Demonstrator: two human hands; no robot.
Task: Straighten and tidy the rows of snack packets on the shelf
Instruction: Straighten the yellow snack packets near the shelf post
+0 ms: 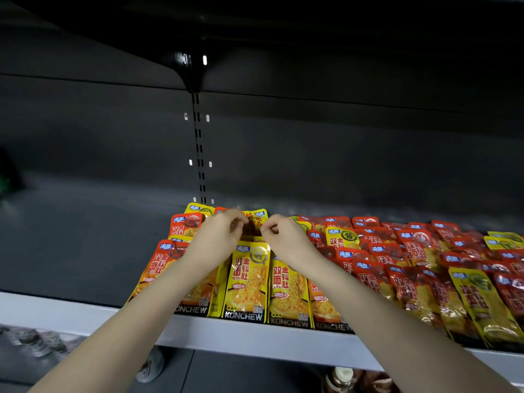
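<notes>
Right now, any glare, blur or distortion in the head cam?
Head view: glare on the glossy packets at right; back panel underlit, near black; wide-angle lens bows the shelf edge; bottom-left corner is blurred; fingers smear over a back packet, so the grip is unclear.

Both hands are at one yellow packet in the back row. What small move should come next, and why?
Probably set the back packet down square, in line with the front yellow packet. The left hand and right hand pinch its two sides, and it looks slightly askew, while the front row lies even along the shelf edge.
</notes>
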